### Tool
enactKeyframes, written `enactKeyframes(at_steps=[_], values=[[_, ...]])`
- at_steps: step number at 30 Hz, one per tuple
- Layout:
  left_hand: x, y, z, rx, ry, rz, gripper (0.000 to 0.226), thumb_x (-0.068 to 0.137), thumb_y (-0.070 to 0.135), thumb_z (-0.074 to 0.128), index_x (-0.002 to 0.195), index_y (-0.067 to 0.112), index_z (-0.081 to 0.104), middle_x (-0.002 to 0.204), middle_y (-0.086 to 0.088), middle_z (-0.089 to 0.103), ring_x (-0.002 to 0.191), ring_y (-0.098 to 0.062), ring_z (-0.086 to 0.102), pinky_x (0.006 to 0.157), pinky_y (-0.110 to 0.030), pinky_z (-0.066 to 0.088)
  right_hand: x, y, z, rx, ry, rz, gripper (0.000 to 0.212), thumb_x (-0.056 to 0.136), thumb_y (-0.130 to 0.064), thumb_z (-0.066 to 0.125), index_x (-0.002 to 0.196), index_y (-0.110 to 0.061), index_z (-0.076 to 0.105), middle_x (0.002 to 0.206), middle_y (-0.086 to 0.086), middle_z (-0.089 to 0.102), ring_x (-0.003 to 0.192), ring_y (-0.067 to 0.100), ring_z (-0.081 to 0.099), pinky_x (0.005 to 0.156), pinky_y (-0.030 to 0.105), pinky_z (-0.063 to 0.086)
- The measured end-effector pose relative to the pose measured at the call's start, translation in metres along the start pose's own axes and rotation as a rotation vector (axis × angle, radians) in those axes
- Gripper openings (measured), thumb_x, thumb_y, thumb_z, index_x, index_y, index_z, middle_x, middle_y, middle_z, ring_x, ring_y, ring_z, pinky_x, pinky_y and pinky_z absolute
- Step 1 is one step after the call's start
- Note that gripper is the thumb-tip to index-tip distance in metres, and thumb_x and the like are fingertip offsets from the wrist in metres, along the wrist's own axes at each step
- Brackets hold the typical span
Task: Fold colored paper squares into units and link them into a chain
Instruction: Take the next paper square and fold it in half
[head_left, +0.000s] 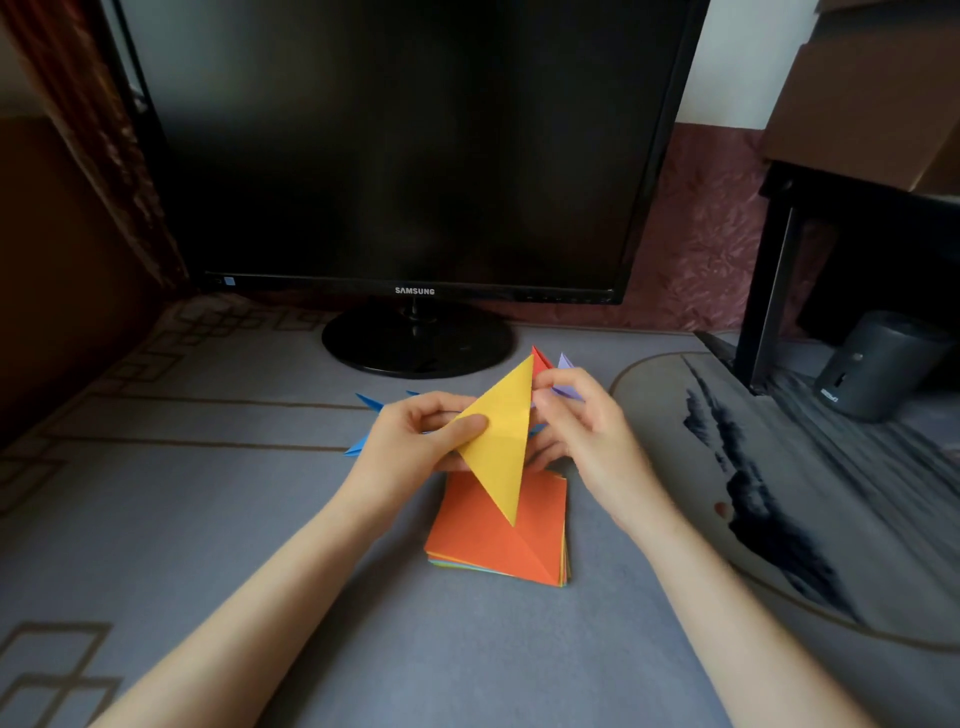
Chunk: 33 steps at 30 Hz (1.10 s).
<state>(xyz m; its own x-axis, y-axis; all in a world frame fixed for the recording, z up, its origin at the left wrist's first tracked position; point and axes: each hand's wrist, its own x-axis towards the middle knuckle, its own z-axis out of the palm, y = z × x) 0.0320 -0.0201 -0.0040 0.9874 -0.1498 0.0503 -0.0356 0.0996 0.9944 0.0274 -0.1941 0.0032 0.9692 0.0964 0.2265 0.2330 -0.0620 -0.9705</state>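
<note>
One stack of paper squares (493, 540), orange on top, lies on the grey rug (208, 519) between the two forearms, with bare rug open to its left and near side; above its far edge, one yellow folded paper (501, 441) is held up; the left grip (415, 441) pinches its left corner, the right grip (582, 426) pinches its right edge; behind the hands show blue folded points (361, 447), count unclear, one red tip (541, 361) and one purple piece (565, 366); farthest stands one monitor (415, 156), its round base near them.
</note>
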Motion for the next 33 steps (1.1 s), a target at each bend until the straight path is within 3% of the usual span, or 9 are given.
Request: enactKeyframes(at_steps=[2, 5, 10, 16, 21, 24, 28, 31, 33], values=[[0.0, 0.001, -0.002, -0.049, 0.01, -0.009, 0.011, 0.086, 0.003, 0.062, 0.095, 0.008, 0.067, 0.076, -0.002, 0.071, 0.066, -0.007, 0.068, 0.057, -0.018, 0.053, -0.001, -0.001, -0.004, -0.057, -0.035, -0.081, 0.022, 0.094, 0.003, 0.045, 0.106, -0.012, 0.055, 0.088, 0.008, 0.065, 0.068, 0.025, 0.065, 0.062, 0.036, 0.054], [0.0, 0.0, -0.005, -0.103, 0.008, -0.033, 0.015, 0.087, 0.007, 0.062, 0.101, 0.007, 0.067, 0.083, -0.006, 0.072, 0.071, -0.01, 0.069, 0.061, -0.019, 0.054, -0.002, 0.001, -0.004, -0.177, -0.127, -0.134, 0.034, 0.084, 0.013, 0.053, 0.096, -0.016, 0.065, 0.094, -0.003, 0.064, 0.084, 0.028, 0.063, 0.074, 0.031, 0.052], [-0.001, 0.003, -0.003, -0.173, -0.047, -0.064, 0.02, 0.088, 0.006, 0.059, 0.106, 0.002, 0.065, 0.088, -0.009, 0.072, 0.078, -0.014, 0.07, 0.064, -0.019, 0.055, -0.001, 0.002, 0.0, -0.12, -0.113, -0.148, 0.026, 0.078, 0.011, 0.066, 0.085, -0.013, 0.07, 0.09, -0.006, 0.062, 0.085, 0.012, 0.063, 0.076, 0.026, 0.053], [-0.005, 0.005, 0.0, -0.175, -0.179, -0.055, 0.022, 0.091, 0.005, 0.052, 0.11, 0.001, 0.061, 0.098, -0.009, 0.073, 0.094, -0.019, 0.071, 0.069, -0.023, 0.057, -0.002, -0.005, -0.001, 0.055, -0.006, -0.101, 0.005, 0.08, -0.006, 0.064, 0.082, -0.005, 0.069, 0.078, 0.001, 0.069, 0.071, 0.014, 0.067, 0.068, 0.022, 0.054], [-0.006, 0.005, 0.001, -0.115, -0.211, -0.049, 0.021, 0.09, 0.007, 0.055, 0.109, 0.004, 0.062, 0.101, -0.009, 0.073, 0.096, -0.019, 0.07, 0.07, -0.024, 0.057, -0.001, -0.004, 0.0, 0.167, 0.108, -0.037, 0.002, 0.085, -0.003, 0.063, 0.085, -0.004, 0.064, 0.08, 0.014, 0.068, 0.067, 0.016, 0.068, 0.06, 0.021, 0.053], [-0.008, 0.007, 0.003, -0.081, -0.222, -0.046, 0.028, 0.082, 0.02, 0.059, 0.106, 0.007, 0.064, 0.098, -0.008, 0.073, 0.094, -0.018, 0.07, 0.071, -0.026, 0.058, 0.0, -0.003, 0.001, 0.189, 0.13, -0.023, 0.005, 0.084, -0.001, 0.063, 0.086, -0.006, 0.063, 0.082, 0.015, 0.067, 0.068, 0.016, 0.066, 0.059, 0.022, 0.053], [-0.007, 0.01, 0.005, -0.064, -0.137, -0.056, 0.041, 0.081, 0.041, 0.054, 0.102, 0.009, 0.069, 0.097, -0.007, 0.074, 0.092, -0.019, 0.07, 0.07, -0.029, 0.057, 0.001, -0.004, -0.002, 0.164, 0.09, -0.018, 0.007, 0.085, -0.003, 0.063, 0.089, -0.008, 0.065, 0.083, 0.01, 0.067, 0.073, 0.015, 0.064, 0.06, 0.024, 0.053], [-0.007, 0.011, 0.004, -0.076, -0.071, 0.032, 0.038, 0.09, 0.034, 0.05, 0.117, 0.011, 0.063, 0.107, -0.007, 0.072, 0.097, -0.02, 0.07, 0.074, -0.028, 0.058, -0.001, -0.004, -0.003, 0.119, 0.002, -0.022, 0.01, 0.085, -0.002, 0.063, 0.094, -0.004, 0.066, 0.082, 0.01, 0.068, 0.072, 0.015, 0.064, 0.061, 0.023, 0.052], [-0.008, 0.011, 0.003, -0.099, -0.027, 0.078, 0.04, 0.084, 0.031, 0.056, 0.119, 0.014, 0.062, 0.108, -0.005, 0.072, 0.096, -0.017, 0.07, 0.072, -0.025, 0.057, -0.003, -0.005, 0.0, 0.075, -0.045, -0.028, 0.01, 0.085, 0.0, 0.063, 0.094, -0.004, 0.066, 0.079, 0.009, 0.068, 0.071, 0.013, 0.064, 0.061, 0.023, 0.052]])
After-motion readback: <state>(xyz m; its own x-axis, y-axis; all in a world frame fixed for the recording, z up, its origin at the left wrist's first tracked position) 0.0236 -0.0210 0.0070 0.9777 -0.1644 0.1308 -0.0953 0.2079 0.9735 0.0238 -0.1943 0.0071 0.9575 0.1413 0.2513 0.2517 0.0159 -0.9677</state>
